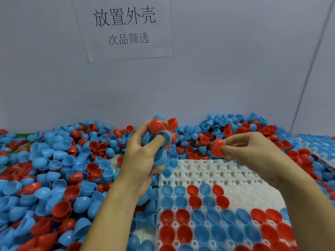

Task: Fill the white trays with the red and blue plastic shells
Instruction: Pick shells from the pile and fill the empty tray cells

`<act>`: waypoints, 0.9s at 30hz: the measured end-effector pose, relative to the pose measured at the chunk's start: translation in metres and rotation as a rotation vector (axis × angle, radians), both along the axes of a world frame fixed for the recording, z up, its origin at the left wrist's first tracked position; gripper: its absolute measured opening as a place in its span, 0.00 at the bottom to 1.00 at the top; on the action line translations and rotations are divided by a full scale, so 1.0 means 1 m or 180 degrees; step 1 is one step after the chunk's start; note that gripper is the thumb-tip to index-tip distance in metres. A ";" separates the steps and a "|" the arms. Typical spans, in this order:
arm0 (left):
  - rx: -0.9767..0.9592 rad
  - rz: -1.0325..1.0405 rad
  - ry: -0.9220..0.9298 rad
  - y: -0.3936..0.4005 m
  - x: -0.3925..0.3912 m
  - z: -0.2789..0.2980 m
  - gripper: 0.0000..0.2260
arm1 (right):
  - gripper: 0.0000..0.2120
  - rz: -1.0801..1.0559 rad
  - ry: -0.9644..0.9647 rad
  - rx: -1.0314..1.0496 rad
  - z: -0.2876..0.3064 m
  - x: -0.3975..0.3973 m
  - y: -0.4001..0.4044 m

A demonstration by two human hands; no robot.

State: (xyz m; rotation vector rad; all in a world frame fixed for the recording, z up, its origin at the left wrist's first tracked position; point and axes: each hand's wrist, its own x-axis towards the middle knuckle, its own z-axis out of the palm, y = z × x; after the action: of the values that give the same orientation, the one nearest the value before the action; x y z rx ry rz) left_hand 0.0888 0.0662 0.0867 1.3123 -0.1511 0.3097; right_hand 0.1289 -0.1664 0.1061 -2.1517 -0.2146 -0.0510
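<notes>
A white tray (241, 180) with round pockets lies in front of me at the lower right. Its near rows hold red and blue shells, open side up; its far rows show bare pockets. My left hand (139, 160) is raised above the tray's far left corner and grips a bunch of shells (159, 134), red and blue mixed. My right hand (253, 151) hovers over the tray's far edge and pinches a single red shell (216, 147) by its rim.
A deep pile of loose red and blue shells (54, 171) covers the table to the left and behind the tray. Another tray filled with blue shells (319, 145) sits at the far right. A paper sign (125, 28) hangs on the grey wall.
</notes>
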 end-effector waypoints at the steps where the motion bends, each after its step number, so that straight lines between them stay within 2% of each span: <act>1: -0.0080 0.0009 0.0019 0.001 0.000 0.000 0.10 | 0.03 0.0045 -0.0004 -0.0305 -0.002 0.000 -0.006; 6: -0.0264 -0.0075 -0.0049 0.003 -0.002 0.003 0.09 | 0.04 0.0287 0.0081 -0.1844 -0.015 0.005 -0.026; 11: -0.0314 -0.0053 -0.0033 0.003 -0.004 0.005 0.10 | 0.05 0.0593 0.0262 -0.2746 -0.039 0.006 -0.019; 14: -0.0315 -0.0058 -0.0028 0.004 -0.004 0.006 0.09 | 0.08 0.0519 0.0235 -0.3242 -0.051 0.006 -0.012; 17: -0.0304 -0.0061 -0.0042 0.004 -0.004 0.006 0.10 | 0.04 0.0386 0.0154 -0.3460 -0.052 0.005 -0.009; 21: -0.0295 -0.0077 -0.0048 0.005 -0.003 0.006 0.10 | 0.09 0.0438 0.0225 -0.3475 -0.050 0.002 -0.009; 26: -0.0296 -0.0096 -0.0050 0.006 -0.002 0.004 0.09 | 0.03 0.0430 0.0169 -0.3426 -0.048 0.003 -0.008; 27: -0.0310 -0.0096 -0.0042 0.006 -0.002 0.004 0.09 | 0.05 0.0415 0.0158 -0.3419 -0.049 0.002 -0.006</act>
State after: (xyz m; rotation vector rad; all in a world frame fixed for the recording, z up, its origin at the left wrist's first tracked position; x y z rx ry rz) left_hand 0.0868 0.0720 0.0907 1.2106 -0.1647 0.2966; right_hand 0.1313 -0.1722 0.0572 -3.1903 -0.4167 0.2483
